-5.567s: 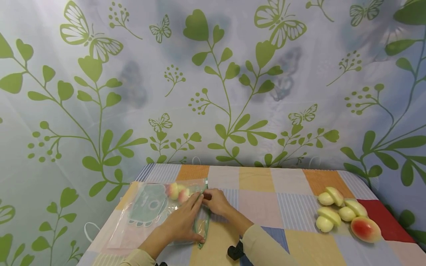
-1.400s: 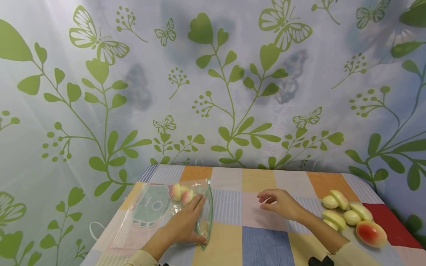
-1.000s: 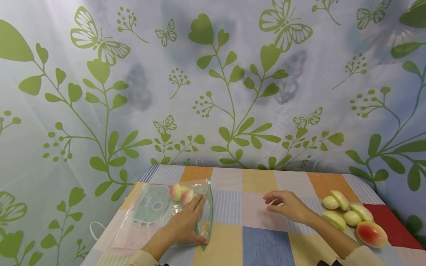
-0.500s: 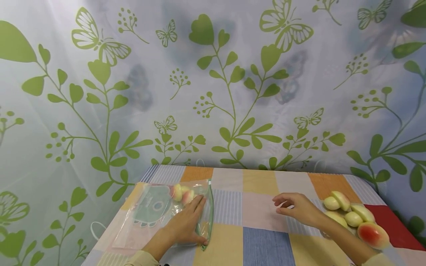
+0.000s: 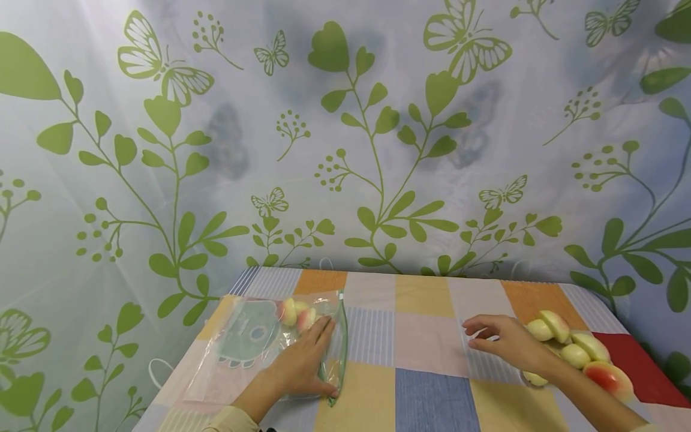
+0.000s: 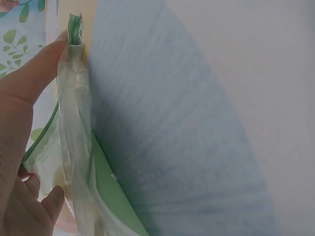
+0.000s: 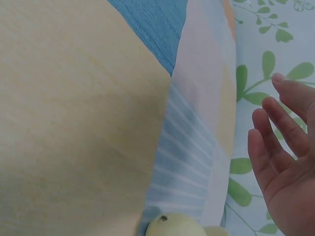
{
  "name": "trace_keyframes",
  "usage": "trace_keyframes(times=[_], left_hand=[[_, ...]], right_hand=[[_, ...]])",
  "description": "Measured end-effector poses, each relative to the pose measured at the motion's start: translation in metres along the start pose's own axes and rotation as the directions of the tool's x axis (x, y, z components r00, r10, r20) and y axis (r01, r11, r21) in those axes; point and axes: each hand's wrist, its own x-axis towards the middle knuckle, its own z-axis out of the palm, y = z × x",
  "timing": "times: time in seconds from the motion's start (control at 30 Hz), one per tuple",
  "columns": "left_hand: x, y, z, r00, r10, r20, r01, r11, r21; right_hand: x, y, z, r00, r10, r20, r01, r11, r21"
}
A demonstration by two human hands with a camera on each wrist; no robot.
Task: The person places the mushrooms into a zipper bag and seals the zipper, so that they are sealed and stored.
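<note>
Over by the left edge of the patchwork-covered table (image 5: 432, 393), it's the clear bag (image 5: 270, 348) lying flat, green zip side facing right, with red-and-yellow fruit pieces (image 5: 288, 312) showing inside. Left hand (image 5: 302, 363) rests right on top, near that zip, fingers stretched out and thumb spread well apart. And across to the right goes the right hand (image 5: 507, 343), raised, nothing held, fingers loosely bent, just beside the pile of fruit (image 5: 591, 348) near the table's right edge! Over five seconds back it was at the bag's mouth; a second ago, above the pink patch mid-table. Left hand and bag? Practically unmoved since that second-ago look.
</note>
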Motion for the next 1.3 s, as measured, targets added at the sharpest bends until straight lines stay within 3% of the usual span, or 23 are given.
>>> trace_keyframes(times=[0.17, 0.33, 0.6, 0.73, 0.9, 1.13, 1.3], left_hand=[[0.0, -0.001, 0.0, 1.0, 0.021, -0.023, -0.021, 1.0, -0.003], [0.002, 0.0, 0.001, 1.0, 0.007, -0.005, -0.007, 1.0, -0.012], [0.0, 0.0, 0.001, 1.0, -0.01, 0.01, 0.01, 1.0, -0.017], [-0.001, -0.001, 0.001, 1.0, -0.015, 0.011, 0.015, 0.999, -0.031], [0.001, -0.002, 0.002, 1.0, -0.007, 0.008, 0.007, 1.0, -0.017], [0.003, -0.002, 0.001, 1.0, 0.001, -0.001, -0.001, 1.0, -0.024], [0.005, -0.003, -0.001, 1.0, 0.005, -0.018, -0.006, 1.0, -0.024]], right_hand=[[-0.005, 0.003, -0.007, 1.0, 0.009, -0.012, -0.009, 1.0, 0.0], [-0.014, 0.003, -0.014, 0.999, 0.023, -0.026, -0.024, 1.0, -0.004], [-0.024, 0.008, -0.029, 0.997, -0.034, -0.069, 0.028, 0.996, -0.08], [-0.032, 0.008, -0.038, 0.994, -0.022, -0.104, 0.009, 0.992, -0.123], [-0.042, 0.008, -0.055, 0.992, 0.088, -0.086, -0.099, 0.985, -0.139], [-0.062, 0.016, -0.072, 0.982, 0.115, -0.148, -0.144, 0.97, -0.195], [-0.081, 0.026, -0.085, 0.959, 0.23, -0.167, -0.264, 0.94, -0.219]])
